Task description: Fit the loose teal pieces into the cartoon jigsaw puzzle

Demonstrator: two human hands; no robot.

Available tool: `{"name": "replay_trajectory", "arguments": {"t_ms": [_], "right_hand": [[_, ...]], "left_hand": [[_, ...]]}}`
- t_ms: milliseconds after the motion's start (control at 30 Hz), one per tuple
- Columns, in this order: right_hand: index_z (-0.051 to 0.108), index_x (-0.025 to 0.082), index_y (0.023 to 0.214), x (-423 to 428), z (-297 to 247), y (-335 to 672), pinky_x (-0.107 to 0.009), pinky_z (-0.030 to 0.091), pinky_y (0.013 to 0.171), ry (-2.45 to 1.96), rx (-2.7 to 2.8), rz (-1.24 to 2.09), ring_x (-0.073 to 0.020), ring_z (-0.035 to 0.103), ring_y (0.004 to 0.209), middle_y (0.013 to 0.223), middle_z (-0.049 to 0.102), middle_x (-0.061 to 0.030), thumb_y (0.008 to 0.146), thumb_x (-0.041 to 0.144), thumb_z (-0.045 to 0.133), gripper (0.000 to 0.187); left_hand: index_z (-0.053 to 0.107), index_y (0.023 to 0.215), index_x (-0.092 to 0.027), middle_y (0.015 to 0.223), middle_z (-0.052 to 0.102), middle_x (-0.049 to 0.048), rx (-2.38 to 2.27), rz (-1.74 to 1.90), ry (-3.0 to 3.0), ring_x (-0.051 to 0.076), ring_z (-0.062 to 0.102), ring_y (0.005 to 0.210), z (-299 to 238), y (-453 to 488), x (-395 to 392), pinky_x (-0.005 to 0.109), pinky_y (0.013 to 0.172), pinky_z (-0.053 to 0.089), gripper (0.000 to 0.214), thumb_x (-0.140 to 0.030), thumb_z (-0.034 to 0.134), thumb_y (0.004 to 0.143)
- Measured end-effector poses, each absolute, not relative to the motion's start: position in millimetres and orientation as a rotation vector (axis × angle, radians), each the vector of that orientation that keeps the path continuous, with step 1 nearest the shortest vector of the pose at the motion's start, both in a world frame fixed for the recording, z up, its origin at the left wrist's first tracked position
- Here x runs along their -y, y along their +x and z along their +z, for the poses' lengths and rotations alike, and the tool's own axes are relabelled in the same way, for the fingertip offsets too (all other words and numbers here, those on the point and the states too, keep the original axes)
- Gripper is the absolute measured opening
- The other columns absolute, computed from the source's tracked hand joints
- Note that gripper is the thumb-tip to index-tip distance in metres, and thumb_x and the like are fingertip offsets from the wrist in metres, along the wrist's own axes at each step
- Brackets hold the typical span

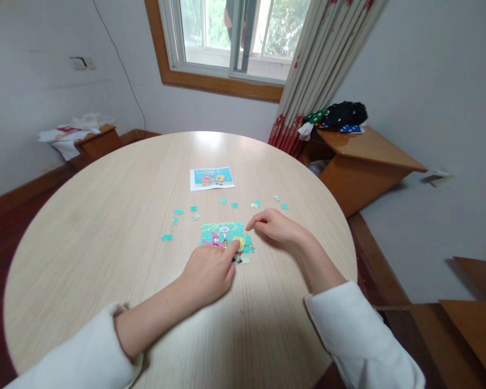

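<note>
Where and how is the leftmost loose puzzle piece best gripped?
Probably by opposite edges: pinch the leftmost loose puzzle piece from above, the left hand coming from its near right side. It lies flat, apart from the other pieces.

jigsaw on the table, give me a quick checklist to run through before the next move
1. Jigsaw lying on the table: ok.
2. Left hand on the jigsaw: ok, index finger extended over it.
3. Right hand holding a piece: cannot tell, fingertips by the right edge.
4. Right edge complete: not ok, ragged.
5. Loose pieces uncovered: ok for those visible, to the left and beyond.
6. Reference picture unobstructed: ok.
</note>
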State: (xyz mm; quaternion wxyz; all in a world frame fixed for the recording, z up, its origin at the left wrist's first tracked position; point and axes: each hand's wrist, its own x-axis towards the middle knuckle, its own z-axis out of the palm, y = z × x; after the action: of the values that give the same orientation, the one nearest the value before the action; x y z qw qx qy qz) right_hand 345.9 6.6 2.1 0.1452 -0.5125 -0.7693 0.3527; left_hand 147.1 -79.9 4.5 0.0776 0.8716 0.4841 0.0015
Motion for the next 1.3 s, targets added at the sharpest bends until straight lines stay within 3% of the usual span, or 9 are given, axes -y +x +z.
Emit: {"name": "replay_trajectory", "arguments": {"t_ms": [200, 633, 833, 933, 1067, 1300], "right_hand": [[0.076, 0.019, 0.080, -6.9, 1.6, 346.3, -0.031, 0.050, 0.088, -1.453, 2.220, 1.012, -0.0173, 0.068, 0.087, 0.090, 0.076, -0.0052, 0.073, 0.006, 0.044, 0.035], [0.075, 0.017, 0.079, -4.0, 5.6, 343.9, -0.029, 0.047, 0.087, -1.485, 2.220, 1.030, -0.0168, 0.066, 0.088, 0.092, 0.075, -0.0068, 0.074, 0.005, 0.042, 0.035], [0.072, 0.015, 0.077, -7.0, 2.4, 345.7, -0.027, 0.043, 0.070, -1.515, 2.032, 0.734, -0.0147, 0.059, 0.070, 0.074, 0.069, -0.0050, 0.076, 0.012, 0.043, 0.029], [0.072, 0.014, 0.082, -11.0, -0.5, 348.5, -0.025, 0.036, 0.060, -1.543, 1.843, 0.553, -0.0127, 0.050, 0.058, 0.060, 0.059, -0.0008, 0.076, 0.015, 0.044, 0.028], [0.071, 0.014, 0.085, -15.4, -3.0, 352.9, -0.025, 0.031, 0.057, -1.549, 1.763, 0.439, -0.0116, 0.043, 0.054, 0.053, 0.048, 0.0032, 0.075, 0.019, 0.049, 0.024], [0.065, 0.016, 0.068, -16.2, -7.8, 354.0, -0.027, 0.030, 0.056, -1.591, 1.765, 0.555, -0.0110, 0.041, 0.053, 0.051, 0.045, 0.0040, 0.070, 0.021, 0.054, 0.013]], "left_hand": [[0.043, 0.133, -0.016, 0.084, 0.073, 0.0087, -1.579, 0.036, 2.565, 0.024, 0.068, 0.074, 6.1, 139.4, 71.7, 0.032, 0.064, 0.045, 0.047, -0.018, 0.038, 0.086], [0.043, 0.133, -0.017, 0.081, 0.074, 0.0063, -1.623, 0.035, 2.606, 0.021, 0.067, 0.070, 6.8, 135.1, 68.2, 0.027, 0.057, 0.037, 0.047, -0.017, 0.039, 0.085], [0.055, 0.117, -0.019, 0.080, 0.073, 0.0047, -1.662, 0.238, 2.571, 0.020, 0.065, 0.069, 0.7, 127.6, 59.5, 0.027, 0.058, 0.038, 0.034, -0.019, 0.042, 0.086], [0.059, 0.107, -0.019, 0.077, 0.070, 0.0041, -1.662, 0.438, 2.579, 0.021, 0.063, 0.073, -6.8, 120.9, 49.2, 0.031, 0.065, 0.042, 0.027, -0.016, 0.047, 0.084], [0.062, 0.100, -0.020, 0.088, 0.065, 0.0078, -1.665, 0.855, 2.545, 0.025, 0.061, 0.087, -19.1, 110.7, 34.9, 0.040, 0.079, 0.046, 0.020, -0.021, 0.052, 0.084], [0.057, 0.121, -0.019, 0.125, 0.058, 0.0133, -1.442, 1.256, 2.122, 0.027, 0.055, 0.117, -31.1, 101.2, 19.1, 0.045, 0.102, 0.042, 0.041, -0.029, 0.059, 0.081]]}}
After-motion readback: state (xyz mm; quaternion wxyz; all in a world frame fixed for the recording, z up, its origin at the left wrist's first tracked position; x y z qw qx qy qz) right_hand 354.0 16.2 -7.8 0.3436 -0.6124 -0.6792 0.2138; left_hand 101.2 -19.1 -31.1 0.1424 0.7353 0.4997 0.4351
